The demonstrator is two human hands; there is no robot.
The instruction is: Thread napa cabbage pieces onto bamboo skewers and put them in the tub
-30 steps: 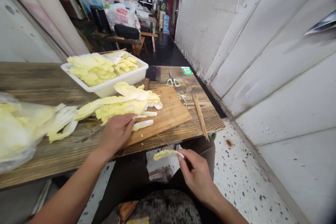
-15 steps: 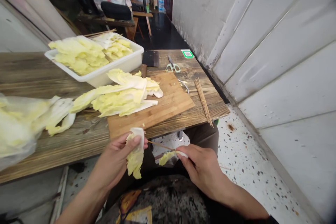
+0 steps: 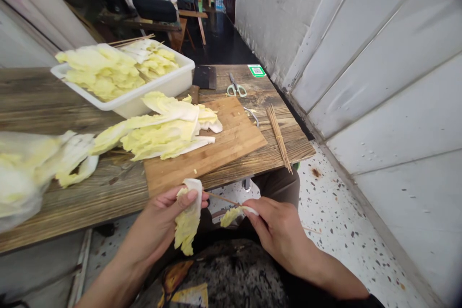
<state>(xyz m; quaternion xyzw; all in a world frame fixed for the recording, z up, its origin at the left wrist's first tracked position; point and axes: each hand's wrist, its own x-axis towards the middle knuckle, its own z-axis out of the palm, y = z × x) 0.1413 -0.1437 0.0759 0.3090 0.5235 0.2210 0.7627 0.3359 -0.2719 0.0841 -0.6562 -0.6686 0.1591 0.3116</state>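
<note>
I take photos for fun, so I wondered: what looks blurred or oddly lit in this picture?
In the head view, the bagged cabbage at the left edge looks soft and smeared, while the left hand, right hand and scissors look fairly clear; also in the head view, the upper right corner darkens, and the white wall carries a soft sheen.

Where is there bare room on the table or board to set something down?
The right side of the cutting board, beyond the piled cabbage leaves, is bare. So is the table at front left, between the plastic bag and the board. It is crowded where the pile meets the white tub.
</note>
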